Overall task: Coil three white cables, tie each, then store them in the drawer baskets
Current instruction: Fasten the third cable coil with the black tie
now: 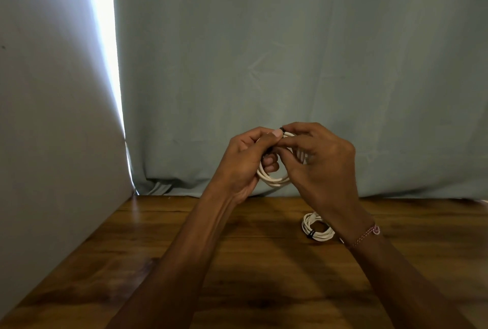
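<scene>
Both hands hold a coiled white cable point(274, 180) up in the air above the table. My left hand point(245, 162) grips the coil's left side, thumb on top. My right hand point(317, 159) pinches the coil's top, where a small black tie point(282, 129) shows between the fingertips. Much of the coil is hidden behind the fingers. A second coiled white cable point(315, 228), bound with a black tie, lies on the wooden table point(184, 236) just under my right wrist.
A pale blue curtain point(290, 64) hangs behind the table's far edge. A grey wall panel point(52, 117) stands along the left side, with a bright gap of light between the two. No drawer or basket is in view.
</scene>
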### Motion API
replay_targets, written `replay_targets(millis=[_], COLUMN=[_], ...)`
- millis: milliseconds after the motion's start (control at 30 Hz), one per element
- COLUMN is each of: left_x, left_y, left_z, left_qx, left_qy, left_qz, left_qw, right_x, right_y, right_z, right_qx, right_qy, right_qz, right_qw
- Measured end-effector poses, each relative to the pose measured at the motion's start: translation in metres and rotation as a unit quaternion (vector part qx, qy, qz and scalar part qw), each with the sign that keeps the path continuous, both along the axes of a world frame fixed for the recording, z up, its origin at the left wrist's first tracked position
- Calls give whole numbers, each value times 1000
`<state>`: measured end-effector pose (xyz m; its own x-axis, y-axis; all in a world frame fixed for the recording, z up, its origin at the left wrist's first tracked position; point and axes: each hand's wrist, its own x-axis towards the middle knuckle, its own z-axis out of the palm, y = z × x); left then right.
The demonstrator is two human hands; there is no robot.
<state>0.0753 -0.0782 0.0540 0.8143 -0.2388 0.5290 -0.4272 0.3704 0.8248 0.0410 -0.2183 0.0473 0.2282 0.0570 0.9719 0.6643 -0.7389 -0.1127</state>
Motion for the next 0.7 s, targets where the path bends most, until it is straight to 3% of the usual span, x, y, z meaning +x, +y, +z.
replay_targets(millis=[200,467,567,700], left_x=[-4,-11,-13,-19], left_y=[-5,-1,3,0], left_z=[-2,6,10,11], left_qx=[75,183,264,313], left_qy=[-27,-46,-109,-128], left_qz=[43,132,205,219], left_qw=[996,973,936,915], right_x=[-4,4,9,10], right_y=[-8,-14,-16,-18], right_z=[7,-1,-2,-3], right_qx=[105,-26,-41,-37], right_qy=[44,-49,-80,-98], right_qz=[41,-38,-50,-41], right_qw=[993,998,995,994])
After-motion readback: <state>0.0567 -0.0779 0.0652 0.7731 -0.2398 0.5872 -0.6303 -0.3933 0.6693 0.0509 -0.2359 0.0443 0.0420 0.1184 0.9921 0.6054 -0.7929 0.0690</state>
